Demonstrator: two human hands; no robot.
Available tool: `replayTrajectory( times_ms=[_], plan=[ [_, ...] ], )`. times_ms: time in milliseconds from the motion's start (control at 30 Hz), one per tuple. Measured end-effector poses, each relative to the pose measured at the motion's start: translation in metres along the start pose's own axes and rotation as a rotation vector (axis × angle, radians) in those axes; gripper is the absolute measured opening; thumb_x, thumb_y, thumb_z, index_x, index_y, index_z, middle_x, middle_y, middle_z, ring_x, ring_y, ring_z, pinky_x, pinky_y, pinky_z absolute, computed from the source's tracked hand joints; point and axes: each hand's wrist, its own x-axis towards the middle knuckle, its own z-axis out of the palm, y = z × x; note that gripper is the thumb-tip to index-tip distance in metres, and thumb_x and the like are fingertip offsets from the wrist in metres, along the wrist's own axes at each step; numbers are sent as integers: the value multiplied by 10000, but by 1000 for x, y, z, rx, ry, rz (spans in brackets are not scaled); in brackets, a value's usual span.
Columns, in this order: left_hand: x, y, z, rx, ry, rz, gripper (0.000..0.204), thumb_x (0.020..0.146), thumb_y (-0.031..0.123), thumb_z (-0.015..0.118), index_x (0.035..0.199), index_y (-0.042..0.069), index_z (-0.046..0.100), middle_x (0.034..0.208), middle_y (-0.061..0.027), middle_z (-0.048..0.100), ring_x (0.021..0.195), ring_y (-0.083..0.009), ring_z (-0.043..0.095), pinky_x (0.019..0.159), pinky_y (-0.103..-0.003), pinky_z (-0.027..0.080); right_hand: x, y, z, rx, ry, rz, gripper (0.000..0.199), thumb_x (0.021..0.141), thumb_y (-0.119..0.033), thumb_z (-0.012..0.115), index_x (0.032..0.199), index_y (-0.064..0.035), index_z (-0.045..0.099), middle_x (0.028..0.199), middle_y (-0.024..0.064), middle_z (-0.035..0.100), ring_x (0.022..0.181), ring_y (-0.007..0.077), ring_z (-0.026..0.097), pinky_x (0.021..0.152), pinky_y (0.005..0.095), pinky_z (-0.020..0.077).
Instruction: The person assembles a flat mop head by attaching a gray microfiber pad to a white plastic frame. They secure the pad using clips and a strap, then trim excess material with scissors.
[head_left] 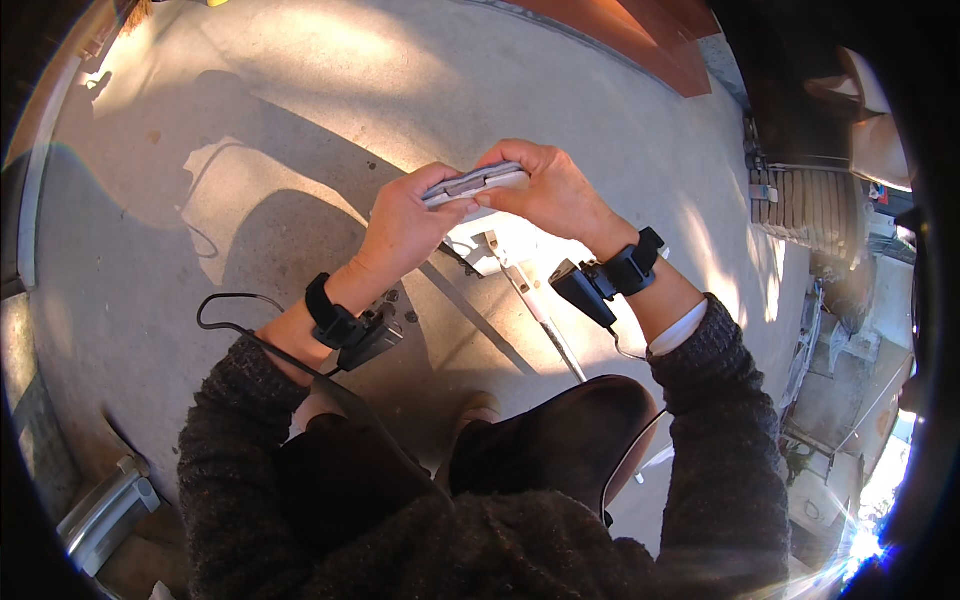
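Both of my hands hold a slim, pale grey and white layered object (pixel 474 186) with a small notch in its near edge; its exact kind is not clear. My left hand (pixel 405 213) grips its left end, the thumb along the near edge and the fingers behind. At the other end, my right hand (pixel 548 193) pinches it the same way, thumb in front and fingers over the top. Most fingertips are hidden behind the object. Just below it, sunlight washes out a white surface (pixel 487 247) joined to a pale metal bar (pixel 540 310).
Black devices are strapped to my left wrist (pixel 345 322) and right wrist (pixel 610 277), with cables trailing. My knee (pixel 610 410) is close to the bar. A reddish-brown panel (pixel 640 35) stands at the far side. Clutter (pixel 840 340) lines the right, and a grey frame (pixel 110 515) is lower left.
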Motion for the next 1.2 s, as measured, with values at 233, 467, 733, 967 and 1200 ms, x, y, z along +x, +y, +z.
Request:
replayTrajectory(
  times_ms=[233, 467, 733, 967, 1200],
  plan=[
    [-1, -3, 1, -21, 41, 37, 196, 844, 91, 698, 1019, 20, 648, 811, -25, 649, 741, -74, 563, 667, -234, 464, 7, 6, 9, -105, 102, -209, 183, 762, -163, 711, 929, -110, 660, 857, 85, 675, 754, 244, 644, 686, 341, 509],
    [-1, -12, 4, 24, 105, 191, 194, 852, -1, 660, 1044, 4, 640, 891, -41, 674, 793, -73, 580, 706, -242, 477, 7, -5, 7, -343, 115, -309, 160, 780, -138, 700, 909, -95, 615, 818, 83, 630, 741, 285, 613, 659, 373, 485],
    [-2, -12, 5, 182, 222, 414, 147, 811, 90, 674, 952, 65, 639, 822, -114, 629, 659, -305, 597, 583, -320, 474, 12, -8, 4, -420, 51, -418, 172, 782, -119, 682, 897, -78, 561, 838, 96, 601, 758, 329, 598, 642, 387, 471],
    [3, -12, 2, 426, 290, 643, 148, 800, 113, 686, 926, 70, 622, 809, -94, 600, 681, -294, 588, 581, -344, 471, 11, -10, -1, -497, -6, -512, 159, 782, -77, 646, 910, -78, 551, 876, 75, 596, 849, 318, 601, 698, 426, 486],
    [8, -14, -11, 299, 101, 425, 179, 835, 172, 679, 921, 40, 594, 835, -96, 597, 784, -278, 598, 642, -336, 483, 13, 3, 4, -353, 60, -474, 259, 795, -84, 677, 1028, -68, 565, 943, 121, 591, 870, 349, 593, 730, 400, 485]
  ],
)
